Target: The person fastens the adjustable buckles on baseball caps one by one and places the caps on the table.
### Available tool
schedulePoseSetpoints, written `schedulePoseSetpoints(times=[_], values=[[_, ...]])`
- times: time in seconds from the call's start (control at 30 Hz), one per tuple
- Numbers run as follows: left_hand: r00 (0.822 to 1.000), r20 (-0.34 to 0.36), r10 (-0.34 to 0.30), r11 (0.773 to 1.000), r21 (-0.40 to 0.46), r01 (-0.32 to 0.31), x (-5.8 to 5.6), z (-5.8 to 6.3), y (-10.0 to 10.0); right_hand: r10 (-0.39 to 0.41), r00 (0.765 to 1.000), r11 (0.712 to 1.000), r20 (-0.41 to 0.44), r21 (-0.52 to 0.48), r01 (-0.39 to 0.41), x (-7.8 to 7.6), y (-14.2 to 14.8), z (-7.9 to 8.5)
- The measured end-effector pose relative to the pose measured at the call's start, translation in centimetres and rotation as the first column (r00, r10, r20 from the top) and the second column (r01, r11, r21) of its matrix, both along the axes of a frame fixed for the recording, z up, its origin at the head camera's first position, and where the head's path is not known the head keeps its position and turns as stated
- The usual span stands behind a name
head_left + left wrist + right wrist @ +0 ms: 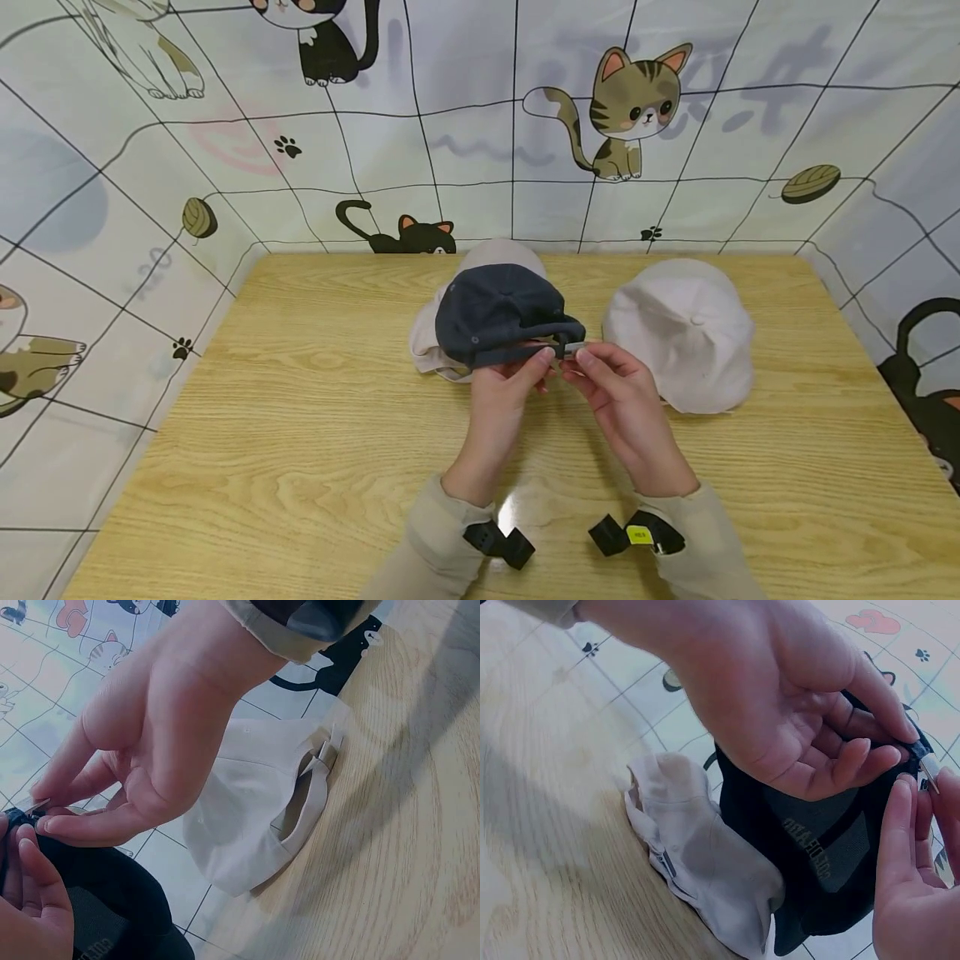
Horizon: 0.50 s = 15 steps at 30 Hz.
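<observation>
A dark navy baseball cap (pixel 498 300) is held up with its rear strap (pixel 506 357) toward me. My left hand (pixel 498 400) pinches the strap between thumb and fingers, left of the metal buckle (pixel 573 348). At that buckle, my right hand (pixel 633 417) pinches the strap's other side, fingertips close to the left hand's. The right wrist view shows pale lettering on the dark cap (pixel 832 847) and the silver buckle (pixel 930 769) between both hands. How far the strap is threaded is hidden by fingers.
A pale cap (pixel 678 333) lies to the right on the wooden table (pixel 300 467). Pale headwear (pixel 427 337) sits behind the dark cap, partly covered; whether it is one cap or two I cannot tell. A cat-patterned cloth (pixel 465 150) walls the back and sides.
</observation>
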<state>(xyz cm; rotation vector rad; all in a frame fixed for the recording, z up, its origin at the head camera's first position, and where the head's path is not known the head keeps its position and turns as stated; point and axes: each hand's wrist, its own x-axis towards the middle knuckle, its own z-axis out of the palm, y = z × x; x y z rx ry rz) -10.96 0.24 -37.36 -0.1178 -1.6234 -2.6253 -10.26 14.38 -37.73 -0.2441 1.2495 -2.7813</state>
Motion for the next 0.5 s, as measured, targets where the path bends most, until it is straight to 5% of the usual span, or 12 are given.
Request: schedulePoseSetpoints(times=[0.33, 0.5], values=[[1.000, 0.002, 0.007, 1.000, -0.011, -0.007, -0.2, 0.0, 0.0, -0.095, 0.995, 0.993, -0.044, 0.068, 0.098, 0.0, -0.7, 0.0], [1.000, 0.004, 0.001, 1.000, -0.031, 0.000, -0.1, -0.2, -0.1, -0.181, 0.980, 0.956, -0.080, 0.218, 0.195, -0.2, -0.7, -1.4]])
